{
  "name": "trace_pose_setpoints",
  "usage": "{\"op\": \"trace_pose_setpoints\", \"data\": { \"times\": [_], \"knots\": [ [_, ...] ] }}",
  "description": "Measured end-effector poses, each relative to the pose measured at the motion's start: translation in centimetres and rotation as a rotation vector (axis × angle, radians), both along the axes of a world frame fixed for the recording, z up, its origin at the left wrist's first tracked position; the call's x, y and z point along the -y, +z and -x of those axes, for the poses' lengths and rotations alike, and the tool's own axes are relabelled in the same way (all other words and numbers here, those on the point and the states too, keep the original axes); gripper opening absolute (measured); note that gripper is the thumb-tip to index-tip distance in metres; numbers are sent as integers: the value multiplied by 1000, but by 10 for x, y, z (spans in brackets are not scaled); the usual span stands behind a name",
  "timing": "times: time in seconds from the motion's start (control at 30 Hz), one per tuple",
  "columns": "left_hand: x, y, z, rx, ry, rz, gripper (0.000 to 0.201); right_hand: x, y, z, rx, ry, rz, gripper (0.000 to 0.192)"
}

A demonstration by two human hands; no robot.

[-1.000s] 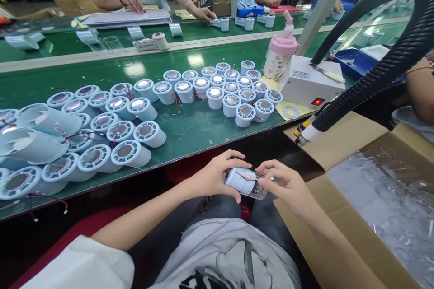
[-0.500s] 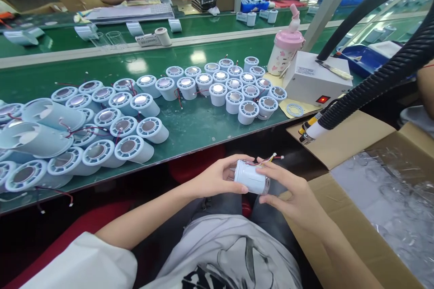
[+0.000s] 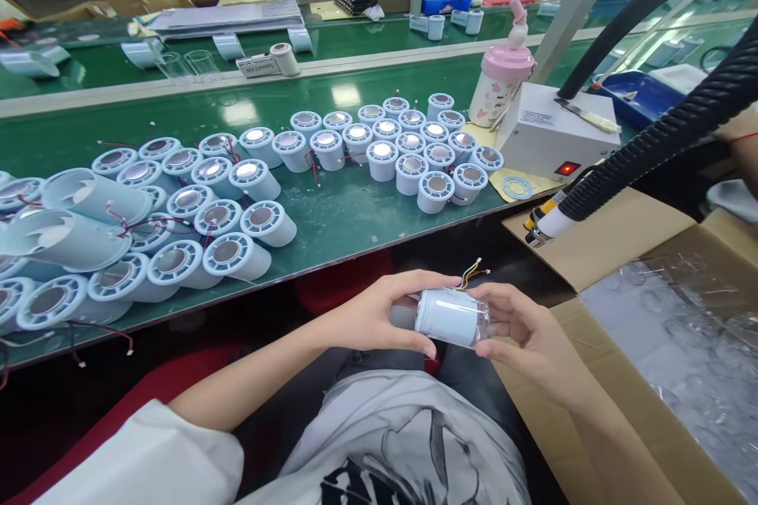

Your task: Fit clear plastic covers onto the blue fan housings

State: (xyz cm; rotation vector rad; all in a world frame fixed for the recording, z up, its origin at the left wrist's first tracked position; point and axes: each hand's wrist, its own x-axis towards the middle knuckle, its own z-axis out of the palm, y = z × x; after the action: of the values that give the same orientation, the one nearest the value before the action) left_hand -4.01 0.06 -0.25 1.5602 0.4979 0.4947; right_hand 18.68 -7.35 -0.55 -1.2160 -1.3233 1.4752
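Note:
Over my lap, below the table edge, I hold a small white cylinder part [image 3: 450, 317] lying sideways, with a clear cap on its right end. Thin red and yellow wires [image 3: 472, 274] stick up from it. My left hand [image 3: 379, 313] wraps the cylinder's left end. My right hand [image 3: 527, 333] cups the capped right end. On the green table [image 3: 332, 225] lie several more white cylinder parts [image 3: 408, 150], some standing in a cluster, others tipped on their sides at the left [image 3: 225, 252].
A cardboard box [image 3: 598, 241] with clear plastic pieces [image 3: 699, 347] stands at my right. A white control box [image 3: 553, 138] with a red light, a pink bottle [image 3: 500, 87] and a black corrugated hose [image 3: 663, 142] are at the table's right. Two other people work across the table.
The cylinder has turned in my hands so its wires now point up and the clear cap sits fully over its right end. My hands shifted slightly right.

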Motion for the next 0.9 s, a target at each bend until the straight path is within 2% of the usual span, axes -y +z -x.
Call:
{"op": "trace_pose_setpoints", "data": {
  "times": [0.17,0.3,0.67,0.9],
  "knots": [
    [0,1,0,9,-2,-68,70,-2,-1,-1,-67,27,85,43],
    [0,3,0,1,2,-93,70,-3,-3,-1,-129,29,213,43],
    [-1,2,2,23,-12,-120,69,-6,-5,12,-238,-72,399,42],
    [-2,-4,2,79,-23,-156,72,-9,-7,19,-312,-17,546,54]
  ]
}}
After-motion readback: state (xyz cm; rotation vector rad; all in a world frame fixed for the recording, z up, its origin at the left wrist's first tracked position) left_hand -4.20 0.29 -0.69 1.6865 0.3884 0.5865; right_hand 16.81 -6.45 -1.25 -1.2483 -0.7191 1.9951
